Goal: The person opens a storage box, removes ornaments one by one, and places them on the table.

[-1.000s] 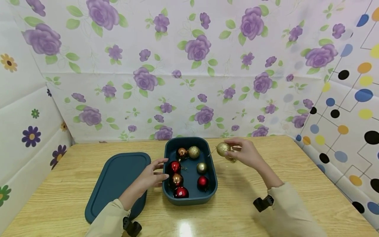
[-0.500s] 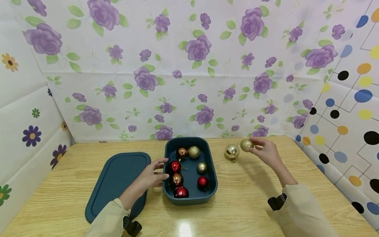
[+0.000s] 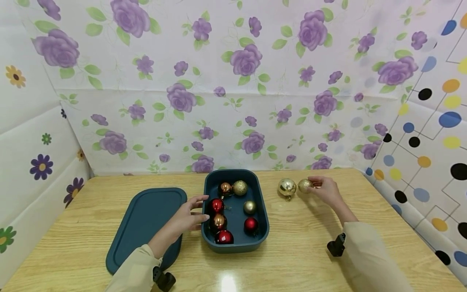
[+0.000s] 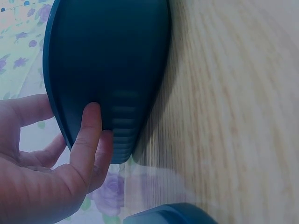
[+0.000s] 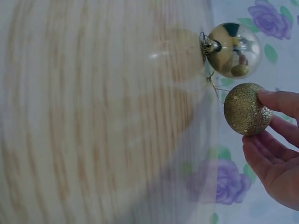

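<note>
My right hand (image 3: 326, 190) pinches a gold glitter Christmas bauble (image 3: 305, 186) low over the table at the back right. Beside it on the table is a larger shiny gold bauble (image 3: 287, 187); the right wrist view shows the glitter bauble's hanging string (image 5: 216, 87). With the left hand (image 3: 186, 215) I hold the left side of a dark blue box (image 3: 238, 248), thumb and index over its rim, other fingers against the outer wall (image 4: 112, 60). Inside the box are several baubles, including a red one (image 3: 251, 225), a copper one (image 3: 219, 222) and a matte gold one (image 3: 249, 207).
A dark blue lid (image 3: 146, 227) lies flat on the wooden table (image 3: 292, 259), left of the box and partly beneath the left forearm. Flower-printed cloth (image 3: 219, 101) rises behind the table's back edge, with a dotted sheet (image 3: 427, 170) at the right.
My right hand has moved right with the glitter bauble, uncovering the shiny gold one, then lowered it beside that. The left hand stays on the box.
</note>
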Available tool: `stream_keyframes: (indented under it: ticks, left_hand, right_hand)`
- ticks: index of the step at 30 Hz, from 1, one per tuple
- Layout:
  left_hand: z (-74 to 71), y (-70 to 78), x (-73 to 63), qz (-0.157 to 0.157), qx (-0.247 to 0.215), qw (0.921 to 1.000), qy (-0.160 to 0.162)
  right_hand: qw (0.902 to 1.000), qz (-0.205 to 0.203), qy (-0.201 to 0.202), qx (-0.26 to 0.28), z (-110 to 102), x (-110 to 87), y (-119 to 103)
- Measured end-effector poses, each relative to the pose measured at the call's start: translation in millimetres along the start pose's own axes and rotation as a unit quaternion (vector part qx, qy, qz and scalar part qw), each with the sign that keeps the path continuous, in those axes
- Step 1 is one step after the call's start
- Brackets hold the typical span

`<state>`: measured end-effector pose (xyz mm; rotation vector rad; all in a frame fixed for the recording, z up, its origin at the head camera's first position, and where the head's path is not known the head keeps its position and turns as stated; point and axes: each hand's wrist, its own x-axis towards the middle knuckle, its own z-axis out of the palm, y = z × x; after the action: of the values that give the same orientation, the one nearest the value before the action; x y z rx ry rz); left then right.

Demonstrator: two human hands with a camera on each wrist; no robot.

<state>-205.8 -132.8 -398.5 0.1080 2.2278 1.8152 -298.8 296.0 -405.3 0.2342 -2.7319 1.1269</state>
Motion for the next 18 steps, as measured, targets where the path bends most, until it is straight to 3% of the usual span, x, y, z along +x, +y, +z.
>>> stream_keyframes:
  ticks: [9, 18]
  left_hand:
    - [0.1, 0.2, 0.9, 0.001, -0.001, 1.0000, 0.000]
    - [-0.1, -0.7, 0.7, 0.002, -0.005, 1.0000, -0.002]
  right_hand:
    - [0.9981, 0.023, -0.053, -0.020, 7.0, 3.4, -0.3]
    - [0.9981, 0.022, -0.052, -0.023, 7.8, 2.4, 0.5]
